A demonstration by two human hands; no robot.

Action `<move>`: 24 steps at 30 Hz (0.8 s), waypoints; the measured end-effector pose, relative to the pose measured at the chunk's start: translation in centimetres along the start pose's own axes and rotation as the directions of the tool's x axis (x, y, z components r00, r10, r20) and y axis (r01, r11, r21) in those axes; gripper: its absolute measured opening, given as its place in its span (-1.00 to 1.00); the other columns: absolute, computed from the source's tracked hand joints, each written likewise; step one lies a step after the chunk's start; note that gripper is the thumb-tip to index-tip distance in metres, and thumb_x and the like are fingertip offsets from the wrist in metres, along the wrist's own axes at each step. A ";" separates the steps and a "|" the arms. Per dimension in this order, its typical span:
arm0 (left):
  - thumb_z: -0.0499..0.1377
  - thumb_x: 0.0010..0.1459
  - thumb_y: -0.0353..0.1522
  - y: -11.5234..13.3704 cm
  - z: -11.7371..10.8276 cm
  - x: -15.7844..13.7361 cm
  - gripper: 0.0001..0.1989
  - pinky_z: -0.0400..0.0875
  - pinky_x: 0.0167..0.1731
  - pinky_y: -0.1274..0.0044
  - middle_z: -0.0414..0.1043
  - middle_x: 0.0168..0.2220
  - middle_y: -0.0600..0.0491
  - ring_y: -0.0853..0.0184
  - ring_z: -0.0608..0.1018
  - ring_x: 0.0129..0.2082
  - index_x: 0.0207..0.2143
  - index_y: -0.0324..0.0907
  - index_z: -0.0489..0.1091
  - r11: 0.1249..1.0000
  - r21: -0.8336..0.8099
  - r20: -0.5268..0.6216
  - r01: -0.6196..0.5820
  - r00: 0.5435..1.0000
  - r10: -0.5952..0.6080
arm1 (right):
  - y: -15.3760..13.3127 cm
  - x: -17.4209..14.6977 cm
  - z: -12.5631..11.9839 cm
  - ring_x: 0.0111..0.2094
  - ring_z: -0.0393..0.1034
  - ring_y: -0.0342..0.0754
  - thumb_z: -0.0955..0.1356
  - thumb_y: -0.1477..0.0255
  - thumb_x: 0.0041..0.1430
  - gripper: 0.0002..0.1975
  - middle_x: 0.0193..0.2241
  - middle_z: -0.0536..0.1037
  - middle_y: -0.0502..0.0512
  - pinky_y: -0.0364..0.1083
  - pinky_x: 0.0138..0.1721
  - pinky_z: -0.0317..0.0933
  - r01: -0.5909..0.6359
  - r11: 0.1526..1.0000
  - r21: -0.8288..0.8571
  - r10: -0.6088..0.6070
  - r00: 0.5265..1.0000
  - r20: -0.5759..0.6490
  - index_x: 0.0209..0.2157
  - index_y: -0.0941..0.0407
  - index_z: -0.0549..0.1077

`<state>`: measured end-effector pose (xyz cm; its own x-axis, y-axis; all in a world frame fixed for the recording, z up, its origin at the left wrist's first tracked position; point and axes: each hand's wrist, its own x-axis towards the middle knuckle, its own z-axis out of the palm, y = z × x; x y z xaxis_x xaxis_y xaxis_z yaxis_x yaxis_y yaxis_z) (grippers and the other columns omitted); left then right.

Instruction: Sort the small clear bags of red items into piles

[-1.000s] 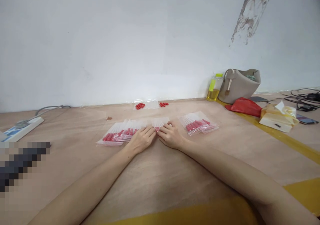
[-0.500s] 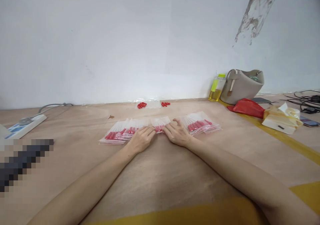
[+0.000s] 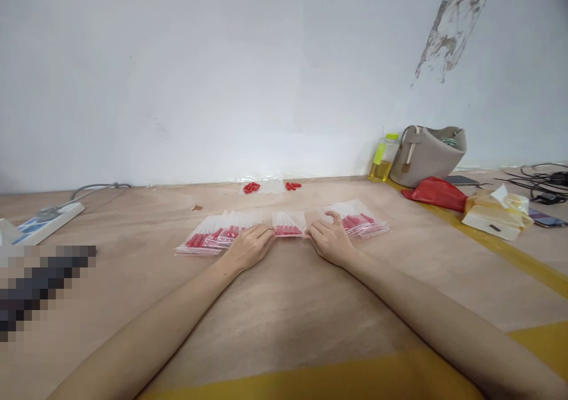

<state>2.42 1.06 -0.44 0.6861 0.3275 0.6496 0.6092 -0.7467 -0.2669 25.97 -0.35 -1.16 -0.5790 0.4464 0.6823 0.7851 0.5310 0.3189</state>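
A small clear plastic bag (image 3: 289,225) with white sticks that have red ends lies flat between my hands. My left hand (image 3: 251,247) is closed at its near left corner, fingers together. At the near right corner my right hand (image 3: 331,241) has its fingertips closed on the bag's edge, one finger raised. To the left, a fanned row of similar filled bags (image 3: 206,234) lies partly behind my left hand. Another stack of filled bags (image 3: 361,222) lies beyond my right hand, partly covered by it.
By the wall are loose red pieces (image 3: 251,187) on clear plastic, and more red pieces (image 3: 293,186). A bottle (image 3: 380,160), grey bag (image 3: 430,154), red pouch (image 3: 437,194), tissue pack (image 3: 497,213) and cables stand right. A power strip (image 3: 66,216) lies left.
My right hand has slid to the right along the bag's near edge, uncovering more of the bag. My left hand has stayed at the left corner.
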 end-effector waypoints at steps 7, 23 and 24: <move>0.03 0.12 -0.44 0.7 0.5 0.7 -0.88 0.39 -0.29 0.57 0.43 -0.30 0.07 0.41 0.46 -0.29 -0.31 -0.18 0.34 0.990 -0.074 -0.117 -0.119 0.987 0.110 | -0.7 0.1 0.1 -0.44 0.22 -0.15 0.13 0.45 0.21 -0.77 -0.52 0.41 0.02 -0.01 -0.11 -0.12 -0.003 0.996 0.086 0.003 1.000 -0.002 -0.43 0.17 0.32; 0.00 0.13 -0.49 1.7 0.3 1.8 -0.87 0.37 -0.30 0.53 0.45 -0.29 0.01 0.40 0.47 -0.30 -0.32 -0.25 0.33 0.979 -0.013 -0.117 -0.204 0.973 0.201 | -1.6 0.9 0.8 -0.37 0.19 -0.17 0.17 0.52 0.16 -0.82 -0.51 0.41 -0.02 -0.02 -0.08 -0.16 0.127 0.987 0.098 -0.118 0.989 -0.093 -0.36 0.11 0.38; 0.01 0.13 -0.49 1.8 0.3 1.8 -0.87 0.38 -0.30 0.53 0.45 -0.28 0.01 0.40 0.47 -0.30 -0.31 -0.24 0.34 0.977 -0.009 -0.120 -0.212 0.970 0.209 | -1.6 0.9 0.7 -0.37 0.19 -0.17 0.17 0.51 0.16 -0.82 -0.51 0.42 -0.01 -0.02 -0.08 -0.16 0.127 0.987 0.096 -0.118 0.989 -0.092 -0.36 0.12 0.38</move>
<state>4.89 0.52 0.04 0.7455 0.0920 0.6601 0.4466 -0.8042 -0.3922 24.01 -0.26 -1.52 -0.6452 0.3123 0.6973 0.6804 0.6500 0.3385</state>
